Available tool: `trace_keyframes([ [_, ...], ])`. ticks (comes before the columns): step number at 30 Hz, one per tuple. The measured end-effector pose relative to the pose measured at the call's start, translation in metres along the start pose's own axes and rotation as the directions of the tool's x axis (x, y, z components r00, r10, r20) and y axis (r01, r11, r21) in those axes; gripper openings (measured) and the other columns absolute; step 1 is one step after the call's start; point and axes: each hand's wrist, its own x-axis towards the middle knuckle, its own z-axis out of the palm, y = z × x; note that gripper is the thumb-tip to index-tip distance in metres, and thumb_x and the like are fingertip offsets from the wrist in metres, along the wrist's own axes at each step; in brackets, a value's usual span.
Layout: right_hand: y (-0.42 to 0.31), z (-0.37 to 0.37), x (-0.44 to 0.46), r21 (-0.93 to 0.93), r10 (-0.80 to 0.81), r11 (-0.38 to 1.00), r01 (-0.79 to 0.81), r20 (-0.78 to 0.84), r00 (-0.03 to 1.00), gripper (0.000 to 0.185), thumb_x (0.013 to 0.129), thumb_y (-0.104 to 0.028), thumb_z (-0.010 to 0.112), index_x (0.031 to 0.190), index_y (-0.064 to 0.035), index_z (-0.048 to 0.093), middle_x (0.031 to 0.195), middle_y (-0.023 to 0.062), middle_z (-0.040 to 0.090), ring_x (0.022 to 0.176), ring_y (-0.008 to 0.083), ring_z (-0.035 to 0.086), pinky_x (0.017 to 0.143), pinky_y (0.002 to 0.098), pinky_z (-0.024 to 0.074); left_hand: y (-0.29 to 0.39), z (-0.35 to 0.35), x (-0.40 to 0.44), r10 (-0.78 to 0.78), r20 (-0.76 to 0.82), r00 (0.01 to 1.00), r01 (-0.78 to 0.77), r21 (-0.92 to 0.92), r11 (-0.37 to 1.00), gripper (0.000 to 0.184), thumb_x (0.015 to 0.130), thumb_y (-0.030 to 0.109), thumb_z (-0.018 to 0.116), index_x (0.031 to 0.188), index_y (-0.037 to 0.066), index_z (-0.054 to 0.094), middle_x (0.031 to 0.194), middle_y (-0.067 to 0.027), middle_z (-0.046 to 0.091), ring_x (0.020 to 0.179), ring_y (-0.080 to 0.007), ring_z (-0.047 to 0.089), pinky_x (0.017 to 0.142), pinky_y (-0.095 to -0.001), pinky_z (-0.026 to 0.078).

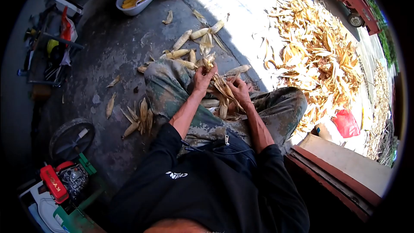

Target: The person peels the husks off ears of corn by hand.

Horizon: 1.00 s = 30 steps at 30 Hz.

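Above my crossed legs, my left hand (203, 80) is closed around an ear of corn (209, 61), whose dry husk partly hides its surface. To the right, my right hand (239, 91) has its fingers bent at loose husk leaves (223, 89) that hang between the two hands. Its fingertips are partly hidden, but they appear to grip these leaves. Just beyond my knees lie several corn ears in pale husks (182, 39) on the concrete floor. One more husked ear (238, 70) rests beyond my right hand.
A large heap of dry husks (319, 56) spreads over the sunlit floor at right. A white basin (144, 6) at the back holds yellow husked cobs. At left stand a metal rack (51, 45) and a red-and-green engine machine (64, 183). Near the doorway lies a red bag (346, 124).
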Motion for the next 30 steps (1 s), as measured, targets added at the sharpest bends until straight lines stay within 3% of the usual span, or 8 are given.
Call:
trace_keyframes([
  [3, -0.017, -0.010, -0.003, -0.096, 0.040, 0.995, -0.025, 0.156, 0.987, 0.035, 0.094, -0.024, 0.062, 0.114, 0.0041, 0.060, 0.101, 0.0049, 0.065, 0.090, 0.0096, 0.058, 0.080, 0.0258, 0.0471, 0.016, 0.001, -0.004, 0.008, 0.226, 0.974, -0.039, 0.131, 0.991, 0.042, 0.082, 0.026, 0.078, 0.112, 0.003, 0.061, 0.099, -0.0026, 0.063, 0.087, -0.0106, 0.059, 0.079, -0.0268, 0.048],
  [9, -0.058, -0.003, -0.023, -0.249, 0.384, 0.918, -0.308, 0.371, 0.846, 0.055, 0.091, -0.039, 0.062, 0.127, 0.0021, 0.055, 0.121, 0.0087, 0.059, 0.108, 0.0160, 0.054, 0.095, 0.0312, 0.0426, 0.021, 0.006, -0.009, -0.005, 0.210, 0.978, -0.043, 0.224, 0.974, 0.049, 0.077, 0.032, 0.082, 0.110, 0.002, 0.061, 0.098, -0.0038, 0.064, 0.087, -0.0114, 0.059, 0.079, -0.0265, 0.048],
  [15, -0.024, 0.013, -0.024, -0.304, 0.064, 0.951, 0.047, 0.346, 0.936, 0.033, 0.093, -0.021, 0.050, 0.119, -0.0019, 0.058, 0.100, 0.0120, 0.064, 0.091, 0.0219, 0.059, 0.081, 0.0331, 0.0458, 0.029, 0.010, -0.016, -0.036, 0.188, 0.982, -0.007, 0.222, 0.975, 0.049, 0.077, 0.030, 0.082, 0.112, 0.003, 0.059, 0.099, -0.0044, 0.063, 0.090, -0.0128, 0.060, 0.081, -0.0272, 0.048],
  [16, -0.024, 0.013, -0.024, -0.277, 0.016, 0.957, 0.087, 0.349, 0.937, 0.032, 0.094, -0.022, 0.049, 0.118, -0.0019, 0.059, 0.100, 0.0104, 0.064, 0.091, 0.0193, 0.059, 0.080, 0.0320, 0.0458, 0.031, 0.009, -0.015, -0.189, 0.281, 0.941, 0.189, 0.029, 0.982, 0.041, 0.080, 0.025, 0.079, 0.110, 0.005, 0.059, 0.099, -0.0024, 0.062, 0.091, -0.0124, 0.059, 0.082, -0.0274, 0.047],
  [17, -0.025, 0.015, -0.019, -0.136, 0.269, 0.962, -0.236, 0.332, 0.904, 0.031, 0.095, -0.023, 0.048, 0.115, -0.0020, 0.060, 0.101, 0.0064, 0.063, 0.091, 0.0135, 0.059, 0.078, 0.0291, 0.0459, 0.033, 0.008, -0.014, -0.307, 0.397, 0.865, 0.389, -0.144, 0.910, 0.034, 0.083, 0.020, 0.076, 0.109, 0.007, 0.058, 0.098, -0.0004, 0.061, 0.092, -0.0120, 0.058, 0.084, -0.0275, 0.046],
  [24, -0.034, 0.012, -0.019, 0.188, 0.423, 0.833, -0.521, 0.392, 0.817, 0.034, 0.096, -0.026, 0.048, 0.116, -0.0003, 0.057, 0.106, 0.0041, 0.063, 0.091, 0.0121, 0.058, 0.083, 0.0271, 0.0464, 0.028, 0.000, -0.007, -0.357, 0.521, 0.776, 0.446, -0.053, 0.893, 0.026, 0.085, 0.012, 0.072, 0.104, 0.012, 0.055, 0.092, 0.0048, 0.054, 0.092, -0.0090, 0.055, 0.083, -0.0268, 0.044],
  [26, -0.049, 0.012, -0.025, 0.127, 0.423, 0.858, -0.497, 0.374, 0.825, 0.034, 0.096, -0.023, 0.046, 0.117, 0.0008, 0.056, 0.110, 0.0089, 0.062, 0.098, 0.0173, 0.058, 0.088, 0.0303, 0.0449, 0.030, -0.003, -0.006, -0.352, 0.520, 0.778, 0.407, 0.008, 0.913, 0.028, 0.084, 0.013, 0.073, 0.106, 0.012, 0.055, 0.092, 0.0051, 0.054, 0.091, -0.0087, 0.054, 0.082, -0.0259, 0.044],
  [30, -0.058, 0.003, -0.033, -0.307, 0.098, 0.951, 0.039, 0.418, 0.903, 0.035, 0.087, -0.005, 0.049, 0.122, 0.0009, 0.051, 0.115, 0.0206, 0.056, 0.109, 0.0345, 0.053, 0.092, 0.0370, 0.0417, 0.044, -0.002, -0.008, -0.353, 0.518, 0.779, 0.311, 0.169, 0.935, 0.036, 0.081, 0.017, 0.077, 0.108, 0.012, 0.053, 0.094, 0.0054, 0.054, 0.089, -0.0083, 0.053, 0.078, -0.0241, 0.044],
])
